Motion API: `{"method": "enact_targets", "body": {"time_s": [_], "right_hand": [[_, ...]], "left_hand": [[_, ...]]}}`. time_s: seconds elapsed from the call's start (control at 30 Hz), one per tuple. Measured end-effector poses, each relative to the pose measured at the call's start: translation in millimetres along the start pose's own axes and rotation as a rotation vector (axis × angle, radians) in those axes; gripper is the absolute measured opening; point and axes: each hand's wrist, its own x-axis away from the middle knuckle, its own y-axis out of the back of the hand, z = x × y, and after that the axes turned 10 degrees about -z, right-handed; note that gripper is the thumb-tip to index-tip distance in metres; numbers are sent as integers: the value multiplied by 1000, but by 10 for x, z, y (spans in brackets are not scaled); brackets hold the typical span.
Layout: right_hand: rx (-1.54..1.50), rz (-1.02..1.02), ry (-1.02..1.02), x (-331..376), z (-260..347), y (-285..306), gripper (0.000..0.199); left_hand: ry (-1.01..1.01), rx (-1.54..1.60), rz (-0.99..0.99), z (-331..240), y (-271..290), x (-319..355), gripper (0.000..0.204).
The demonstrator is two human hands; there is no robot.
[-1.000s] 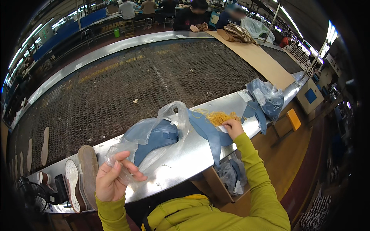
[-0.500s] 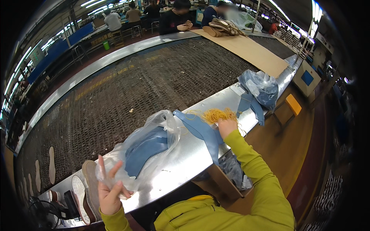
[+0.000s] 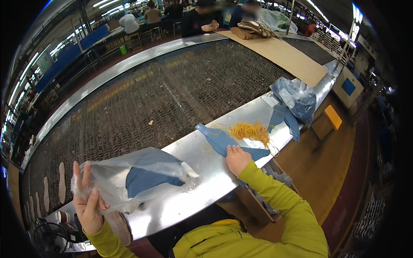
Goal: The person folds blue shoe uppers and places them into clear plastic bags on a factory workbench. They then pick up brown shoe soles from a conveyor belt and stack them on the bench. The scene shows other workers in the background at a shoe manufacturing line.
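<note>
The left hand had two fingers spread apart at the clear bag, blue pieces inside, on the bench. The right hand touched blue strips beside yellow bands; whether either grip was clamped, I couldn't tell.

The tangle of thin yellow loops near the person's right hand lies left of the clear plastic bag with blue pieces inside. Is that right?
Not left: the head view shows the tangle of thin yellow loops near the right hand lying right of the clear plastic bag with blue pieces inside.
</note>
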Motion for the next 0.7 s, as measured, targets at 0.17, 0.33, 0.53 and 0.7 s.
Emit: {"method": "enact_targets", "body": {"time_s": [0.17, 0.33, 0.53, 0.7], "right_hand": [[54, 54, 62, -80, -42, -5, 30], [28, 135, 143, -131, -16, 156, 16], [-438, 134, -219, -472, -193, 512, 16], [-1402, 231, -548, -565, -472, 695, 16]], "left_hand": [[-44, -216, 70, 148, 159, 198, 53], [20, -704, 116, 17, 216, 645, 42], [-797, -234, -322, 278, -512, 1158, 13], [594, 265, 502, 941, -1322, 1150, 31]]}}
